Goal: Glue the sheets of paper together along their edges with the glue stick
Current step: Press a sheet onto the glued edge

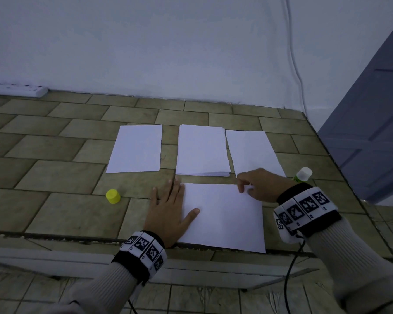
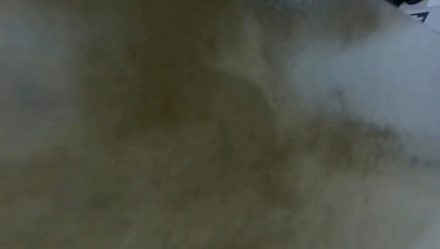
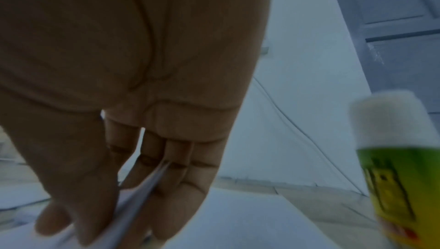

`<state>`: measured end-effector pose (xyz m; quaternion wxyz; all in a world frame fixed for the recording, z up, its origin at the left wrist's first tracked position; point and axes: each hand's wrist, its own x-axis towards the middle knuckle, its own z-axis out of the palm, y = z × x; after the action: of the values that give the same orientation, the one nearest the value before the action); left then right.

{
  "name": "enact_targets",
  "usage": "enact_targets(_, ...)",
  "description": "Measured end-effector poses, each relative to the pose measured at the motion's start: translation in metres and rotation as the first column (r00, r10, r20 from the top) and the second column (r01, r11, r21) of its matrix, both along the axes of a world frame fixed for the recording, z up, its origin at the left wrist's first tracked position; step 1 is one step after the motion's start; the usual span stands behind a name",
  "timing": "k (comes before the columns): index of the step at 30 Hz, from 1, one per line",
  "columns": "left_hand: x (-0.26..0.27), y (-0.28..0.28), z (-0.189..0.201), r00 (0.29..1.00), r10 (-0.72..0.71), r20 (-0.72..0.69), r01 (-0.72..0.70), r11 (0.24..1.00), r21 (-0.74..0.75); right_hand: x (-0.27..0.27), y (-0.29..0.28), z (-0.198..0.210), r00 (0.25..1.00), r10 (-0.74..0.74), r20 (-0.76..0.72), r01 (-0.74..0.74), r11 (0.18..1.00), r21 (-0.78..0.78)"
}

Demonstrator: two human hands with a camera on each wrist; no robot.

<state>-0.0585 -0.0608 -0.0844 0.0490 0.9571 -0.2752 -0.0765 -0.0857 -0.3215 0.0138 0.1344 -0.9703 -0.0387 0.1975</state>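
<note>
A white sheet (image 1: 225, 216) lies near the front of the tiled surface. My left hand (image 1: 168, 209) lies flat on its left edge, fingers straight and thumb on the paper. My right hand (image 1: 256, 186) pinches the sheet's far right corner (image 3: 133, 202) between thumb and fingers, lifting it slightly. The uncapped glue stick (image 1: 302, 174) with its green-yellow label (image 3: 393, 177) stands just right of my right hand. Its yellow cap (image 1: 113, 196) sits to the left. The left wrist view is a blur.
Farther back lie a single sheet (image 1: 136, 148), a stack of sheets (image 1: 202, 150) and another sheet (image 1: 252, 150). A white power strip (image 1: 18, 89) lies by the wall at far left. A cable (image 1: 293, 53) runs down the wall; a grey door (image 1: 372, 123) stands right.
</note>
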Motion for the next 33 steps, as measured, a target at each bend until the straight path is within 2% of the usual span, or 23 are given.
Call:
enact_targets(4,-0.001,0.001,-0.001,1.000,0.002,-0.012,-0.003,0.999,-0.033,0.000,-0.005,0.031,0.993,0.037,0.108,-0.034,0.999,-0.026)
enact_targets(8,0.000,0.002,-0.003,1.000,0.014,-0.021,-0.015,0.997,-0.078,-0.001,-0.018,0.071,0.967,-0.024,0.254,0.034,0.999,-0.034)
enact_targets(11,-0.001,0.001,-0.002,1.000,0.010,0.003,-0.010,0.999,-0.041,0.004,-0.033,0.095,0.915,-0.122,0.384,0.109,0.992,0.055)
enact_targets(14,-0.002,0.002,-0.001,1.000,0.012,0.001,-0.012,0.998,-0.061,0.015,-0.038,0.100,0.856,-0.247,0.454,0.162,0.962,0.218)
enact_targets(17,-0.002,0.001,-0.001,1.000,0.019,-0.001,-0.019,0.999,-0.050,0.035,-0.029,0.077,0.813,-0.411,0.412,0.235,0.880,0.414)
enact_targets(20,-0.002,0.001,0.000,1.000,0.020,0.000,-0.020,0.999,-0.044,0.058,-0.014,0.035,0.782,-0.553,0.288,0.300,0.738,0.604)
enact_targets(22,-0.002,0.001,0.000,1.000,0.019,-0.007,-0.020,0.998,-0.055,0.068,-0.002,0.011,0.766,-0.620,0.169,0.343,0.617,0.708)
enact_targets(24,-0.002,0.002,0.001,1.000,0.020,-0.011,-0.021,0.998,-0.067,0.077,0.008,-0.011,0.747,-0.660,0.080,0.387,0.530,0.754)
enact_targets(25,-0.002,0.002,0.001,1.000,0.020,-0.012,-0.021,0.998,-0.064,0.080,0.013,-0.020,0.737,-0.673,0.056,0.414,0.516,0.750)
enact_targets(27,-0.002,0.001,0.001,1.000,0.021,-0.014,-0.022,0.998,-0.057,0.084,0.018,-0.035,0.727,-0.685,0.049,0.456,0.534,0.712)
enact_targets(31,-0.002,0.001,0.000,1.000,0.024,-0.010,-0.025,0.998,-0.049,0.086,0.019,-0.045,0.743,-0.659,0.113,0.512,0.670,0.538)
enact_targets(33,-0.001,0.001,0.000,1.000,0.024,-0.010,-0.025,0.999,-0.044,0.087,0.019,-0.046,0.756,-0.643,0.126,0.509,0.697,0.505)
